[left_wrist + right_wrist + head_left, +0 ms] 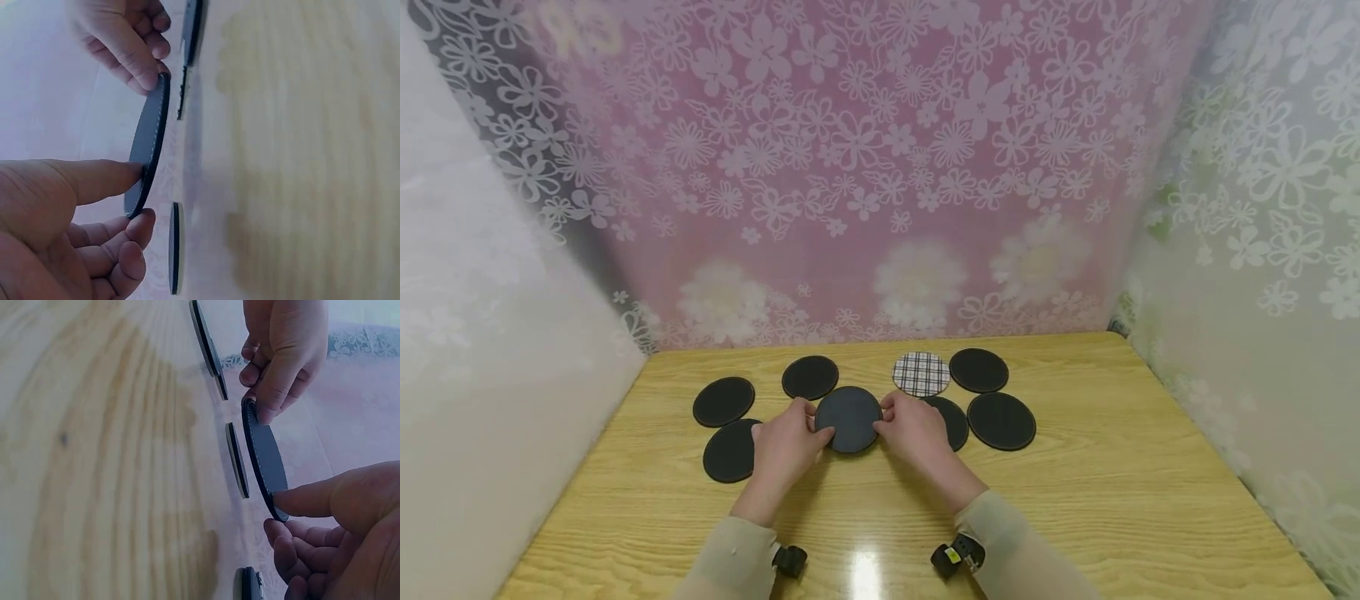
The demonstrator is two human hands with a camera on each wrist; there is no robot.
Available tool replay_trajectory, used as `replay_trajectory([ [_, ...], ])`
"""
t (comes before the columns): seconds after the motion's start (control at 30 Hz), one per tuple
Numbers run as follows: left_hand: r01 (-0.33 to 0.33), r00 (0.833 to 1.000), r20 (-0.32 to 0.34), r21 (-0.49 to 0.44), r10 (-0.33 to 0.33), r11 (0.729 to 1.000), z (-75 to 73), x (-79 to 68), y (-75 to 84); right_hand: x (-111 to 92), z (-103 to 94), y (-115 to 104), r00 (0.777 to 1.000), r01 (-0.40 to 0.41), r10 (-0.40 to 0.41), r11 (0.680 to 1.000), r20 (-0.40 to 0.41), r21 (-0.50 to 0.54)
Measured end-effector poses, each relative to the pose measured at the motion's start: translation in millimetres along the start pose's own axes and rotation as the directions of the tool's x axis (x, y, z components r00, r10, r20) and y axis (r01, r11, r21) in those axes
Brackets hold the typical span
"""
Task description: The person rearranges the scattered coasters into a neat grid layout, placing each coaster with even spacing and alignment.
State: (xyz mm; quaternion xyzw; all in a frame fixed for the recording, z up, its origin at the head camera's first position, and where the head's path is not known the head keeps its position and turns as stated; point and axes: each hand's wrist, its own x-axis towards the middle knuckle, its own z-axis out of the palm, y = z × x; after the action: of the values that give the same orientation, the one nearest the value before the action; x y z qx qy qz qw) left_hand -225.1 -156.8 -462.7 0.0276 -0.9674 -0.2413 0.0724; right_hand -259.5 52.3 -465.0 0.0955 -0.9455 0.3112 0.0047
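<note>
Hanging behind everything, a floral sheet (850, 167) is backing the wood-grain surface (1120, 492). Seven discs are lying flat on that: six black discs (1002, 421), one plaid disc (921, 373). The eighth, a dark stitched-edge disc (848, 419), is hovering just above the surface, mid-layout, between left and right groups.

Risk, my read: thin rim, small contact patches, so uneven pinching could be tipping or dropping it. Drifting sideways while low could be nudging a neighbour, especially as forearms and hands are partly hiding two black ones.

Left hand (786, 442) and right hand (913, 429) are both pinching narrow, gap just disc-thick, holding opposite edges. Thumbs are resting on the upper face; fingertips are curling underneath.
</note>
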Motion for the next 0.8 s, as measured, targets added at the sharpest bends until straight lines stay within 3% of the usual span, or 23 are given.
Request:
replay_trajectory([
  [0.3,-0.019,1.0,0.013,0.096,0.018,0.995,8.3,10.3,19.2,3,-11.4,12,1.0,-0.015,0.015,1.0,-0.017,0.013],
  [0.5,-0.037,0.999,0.044,0.117,0.032,0.992,16.8,13.0,20.8,5,-15.3,20,1.0,-0.028,0.028,0.999,0.003,0.027],
  [0.8,-0.053,0.996,0.084,0.107,0.044,0.993,22.0,12.4,17.6,10,-13.4,24,1.0,-0.014,0.014,0.999,0.008,-0.034],
])
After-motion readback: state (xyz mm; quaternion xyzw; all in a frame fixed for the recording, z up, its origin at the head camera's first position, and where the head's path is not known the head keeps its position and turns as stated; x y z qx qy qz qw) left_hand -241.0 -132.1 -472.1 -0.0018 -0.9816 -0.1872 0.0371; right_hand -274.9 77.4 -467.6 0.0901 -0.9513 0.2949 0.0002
